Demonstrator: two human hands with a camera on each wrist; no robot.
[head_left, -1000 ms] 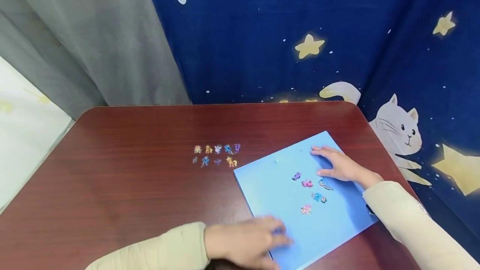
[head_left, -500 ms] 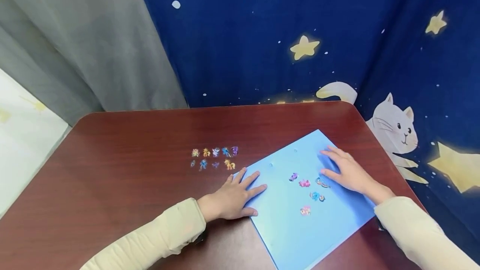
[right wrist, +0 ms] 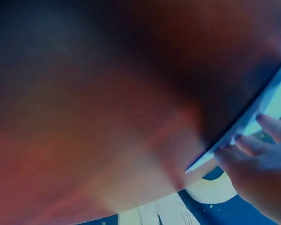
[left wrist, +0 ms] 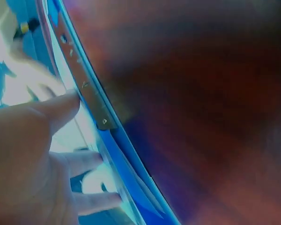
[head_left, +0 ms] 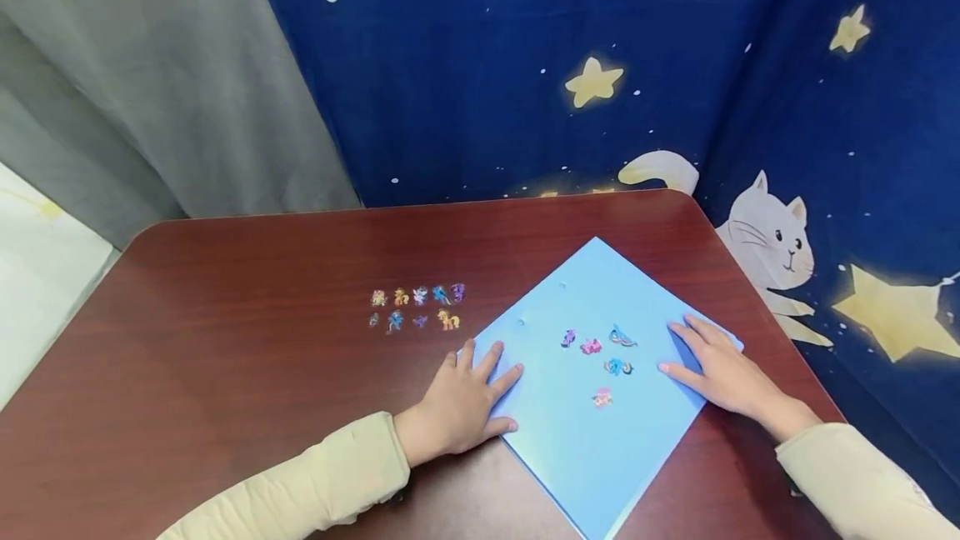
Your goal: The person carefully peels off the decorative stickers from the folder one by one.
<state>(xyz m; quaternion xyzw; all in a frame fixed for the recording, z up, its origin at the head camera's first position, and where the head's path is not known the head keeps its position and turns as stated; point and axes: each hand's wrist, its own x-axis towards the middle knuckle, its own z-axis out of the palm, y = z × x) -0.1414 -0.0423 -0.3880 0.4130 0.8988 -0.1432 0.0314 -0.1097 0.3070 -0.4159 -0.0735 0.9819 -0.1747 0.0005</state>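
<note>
A blue folder (head_left: 555, 432) lies on the table with one corner pointing to the back. In the left wrist view its edge shows a metal strip (left wrist: 84, 84) and layers like paper. My left hand (head_left: 461, 402) rests with spread fingers on the folder's left corner. Near the right corner, my right hand (head_left: 727, 369) touches the cover with extended fingers. Small pony stickers lie on the cover between the hands, among them a pink one (head_left: 602, 397), a magenta one (head_left: 591, 346) and a purple one (head_left: 568, 338).
Left of the folder, two rows of small pony stickers lie on the dark red table (head_left: 247, 340), including an orange pony sticker (head_left: 448, 320). Behind the table hang a grey curtain (head_left: 150, 73) and a blue curtain (head_left: 450, 48) with stars and a cat.
My left hand has moved from the folder's lower left edge up to its left corner. The folder has turned counterclockwise with its stickers, and my right hand has shifted right and nearer.
</note>
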